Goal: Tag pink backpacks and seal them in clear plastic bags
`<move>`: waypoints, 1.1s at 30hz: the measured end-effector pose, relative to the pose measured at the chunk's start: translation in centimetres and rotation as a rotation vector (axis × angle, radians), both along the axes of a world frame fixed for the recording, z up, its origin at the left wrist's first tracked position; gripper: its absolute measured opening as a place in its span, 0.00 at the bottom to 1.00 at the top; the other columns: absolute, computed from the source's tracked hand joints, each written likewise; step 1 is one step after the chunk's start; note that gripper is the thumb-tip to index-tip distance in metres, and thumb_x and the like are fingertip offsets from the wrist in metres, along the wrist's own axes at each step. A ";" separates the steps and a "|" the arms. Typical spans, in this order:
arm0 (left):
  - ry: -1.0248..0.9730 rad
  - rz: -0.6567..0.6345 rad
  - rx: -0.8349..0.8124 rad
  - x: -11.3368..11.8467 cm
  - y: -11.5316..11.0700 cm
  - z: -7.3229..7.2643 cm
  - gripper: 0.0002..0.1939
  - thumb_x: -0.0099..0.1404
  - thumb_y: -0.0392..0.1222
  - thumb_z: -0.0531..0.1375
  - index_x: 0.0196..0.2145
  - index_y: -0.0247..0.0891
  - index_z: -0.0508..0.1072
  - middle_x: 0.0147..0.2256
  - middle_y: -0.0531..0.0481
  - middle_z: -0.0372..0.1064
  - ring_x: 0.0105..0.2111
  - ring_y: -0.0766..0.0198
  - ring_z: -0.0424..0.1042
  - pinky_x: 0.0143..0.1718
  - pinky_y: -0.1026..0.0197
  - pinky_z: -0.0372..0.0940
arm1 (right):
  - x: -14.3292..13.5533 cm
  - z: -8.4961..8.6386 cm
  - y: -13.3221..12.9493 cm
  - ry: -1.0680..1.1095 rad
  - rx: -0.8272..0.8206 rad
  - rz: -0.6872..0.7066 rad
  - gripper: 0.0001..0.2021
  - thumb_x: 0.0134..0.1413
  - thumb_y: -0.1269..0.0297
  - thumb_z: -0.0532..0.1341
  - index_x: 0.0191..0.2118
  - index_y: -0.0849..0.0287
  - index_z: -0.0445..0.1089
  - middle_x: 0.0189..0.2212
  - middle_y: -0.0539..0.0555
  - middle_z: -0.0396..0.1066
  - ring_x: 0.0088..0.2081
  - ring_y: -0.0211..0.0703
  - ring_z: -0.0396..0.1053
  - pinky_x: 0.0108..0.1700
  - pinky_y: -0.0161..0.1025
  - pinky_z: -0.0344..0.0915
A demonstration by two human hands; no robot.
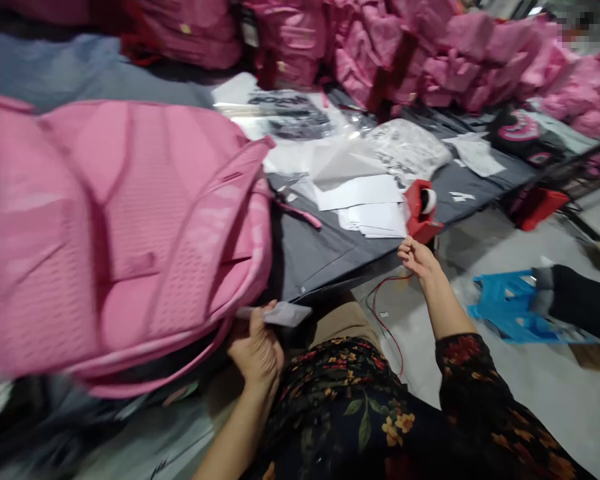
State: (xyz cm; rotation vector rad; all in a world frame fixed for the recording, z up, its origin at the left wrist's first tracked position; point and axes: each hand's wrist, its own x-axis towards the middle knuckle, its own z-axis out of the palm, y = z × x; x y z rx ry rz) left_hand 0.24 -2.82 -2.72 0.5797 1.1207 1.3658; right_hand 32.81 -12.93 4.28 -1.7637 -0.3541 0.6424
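Probably light and slippery, the flat whitish plastic-looking packet [289,313], best edge-held, sat pinched in the left hand [257,350]; whether the right hand [419,258], pinched narrow, held anything was unclear

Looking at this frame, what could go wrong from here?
The red tape dispenser sits near the edge of the table, with the right hand right by it; a hard tug might tip it off. The loose white sheets lie beside the dispenser, so a bump there could slide them out of their pile. The thin pale slip in the left hand is close to the pink backpack and could get creased against it.
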 end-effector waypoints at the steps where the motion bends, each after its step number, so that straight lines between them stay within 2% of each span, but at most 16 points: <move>1: -0.009 0.007 -0.022 0.2 -0.2 0.3 0.26 0.43 0.56 0.77 0.28 0.33 0.74 0.27 0.50 0.76 0.27 0.64 0.76 0.40 0.57 0.72 | -2.3 0.1 1.0 0.056 0.043 0.143 0.28 0.51 0.42 0.66 0.27 0.52 0.47 0.21 0.41 0.44 0.22 0.34 0.44 0.24 0.33 0.47; 3: -0.026 0.009 -0.043 0.7 -0.2 0.7 0.27 0.43 0.57 0.77 0.28 0.33 0.75 0.28 0.48 0.77 0.28 0.62 0.76 0.39 0.56 0.72 | -7.1 0.7 2.9 0.123 0.152 0.471 0.26 0.55 0.40 0.64 0.29 0.52 0.51 0.22 0.42 0.46 0.22 0.35 0.44 0.25 0.34 0.48; 5: -0.046 0.010 -0.043 1.0 0.1 0.9 0.27 0.42 0.58 0.77 0.29 0.33 0.76 0.28 0.47 0.77 0.28 0.60 0.77 0.39 0.56 0.72 | -11.4 1.7 4.7 0.048 0.229 0.808 0.21 0.62 0.42 0.61 0.32 0.53 0.55 0.23 0.44 0.51 0.24 0.36 0.49 0.27 0.35 0.51; 8: -0.057 0.012 -0.014 1.1 0.5 0.8 0.28 0.41 0.59 0.77 0.29 0.34 0.76 0.28 0.48 0.77 0.28 0.60 0.77 0.37 0.57 0.71 | -16.3 2.7 7.7 -0.305 0.269 1.212 0.13 0.69 0.52 0.57 0.36 0.55 0.61 0.27 0.47 0.60 0.28 0.38 0.56 0.32 0.36 0.56; 10: -0.043 0.026 0.035 1.0 0.5 0.6 0.29 0.41 0.61 0.77 0.29 0.35 0.77 0.29 0.48 0.77 0.30 0.61 0.76 0.38 0.59 0.71 | -18.3 2.5 9.8 -0.553 0.281 1.355 0.10 0.70 0.57 0.56 0.37 0.56 0.62 0.30 0.49 0.64 0.30 0.39 0.59 0.34 0.37 0.57; 13: -0.029 0.021 0.087 0.9 0.6 0.3 0.30 0.42 0.63 0.77 0.30 0.35 0.78 0.31 0.47 0.77 0.32 0.61 0.74 0.40 0.60 0.70 | -19.6 1.2 12.1 -0.890 0.210 1.378 0.09 0.72 0.61 0.55 0.37 0.56 0.64 0.33 0.52 0.68 0.34 0.41 0.64 0.37 0.38 0.58; 16: -0.024 0.002 0.092 0.8 0.8 -0.3 0.29 0.41 0.63 0.76 0.30 0.35 0.78 0.31 0.48 0.77 0.32 0.61 0.73 0.40 0.60 0.70 | -20.0 0.3 12.7 -1.156 0.105 1.327 0.10 0.73 0.61 0.55 0.39 0.57 0.67 0.35 0.56 0.72 0.38 0.44 0.67 0.38 0.39 0.59; 21: -0.032 -0.067 0.123 0.3 0.5 -0.7 0.22 0.47 0.56 0.76 0.30 0.36 0.78 0.29 0.50 0.74 0.32 0.62 0.72 0.40 0.61 0.69 | -20.9 0.6 12.0 -1.355 0.029 1.227 0.10 0.73 0.63 0.54 0.41 0.59 0.69 0.36 0.59 0.72 0.39 0.49 0.67 0.36 0.41 0.59; 23: -0.098 -0.099 0.146 0.2 0.3 -0.5 0.22 0.50 0.56 0.75 0.32 0.36 0.79 0.33 0.49 0.76 0.36 0.60 0.74 0.45 0.59 0.69 | -21.0 0.8 11.9 -1.340 0.007 1.194 0.08 0.72 0.65 0.55 0.40 0.58 0.69 0.36 0.59 0.72 0.39 0.49 0.67 0.35 0.41 0.59; 26: -0.153 -0.033 0.096 0.3 0.4 -0.2 0.24 0.52 0.60 0.73 0.36 0.38 0.80 0.38 0.48 0.78 0.42 0.58 0.75 0.51 0.57 0.69 | -20.3 1.1 12.0 -1.224 0.007 1.206 0.04 0.69 0.67 0.57 0.39 0.57 0.67 0.38 0.59 0.73 0.41 0.49 0.68 0.37 0.41 0.61; 30: -0.179 0.023 0.022 0.5 0.7 -0.2 0.26 0.48 0.60 0.76 0.37 0.40 0.80 0.39 0.50 0.79 0.40 0.61 0.75 0.51 0.58 0.70 | -18.5 1.1 12.3 -0.838 0.097 1.321 0.02 0.67 0.66 0.56 0.40 0.55 0.63 0.37 0.54 0.72 0.39 0.44 0.68 0.41 0.40 0.64; 33: -0.200 0.011 0.032 0.3 0.8 -0.2 0.24 0.48 0.60 0.76 0.36 0.40 0.80 0.38 0.50 0.79 0.39 0.62 0.76 0.50 0.58 0.70 | -18.4 0.1 12.5 -0.525 0.141 1.291 0.05 0.64 0.61 0.56 0.38 0.55 0.60 0.32 0.50 0.70 0.32 0.41 0.67 0.38 0.40 0.64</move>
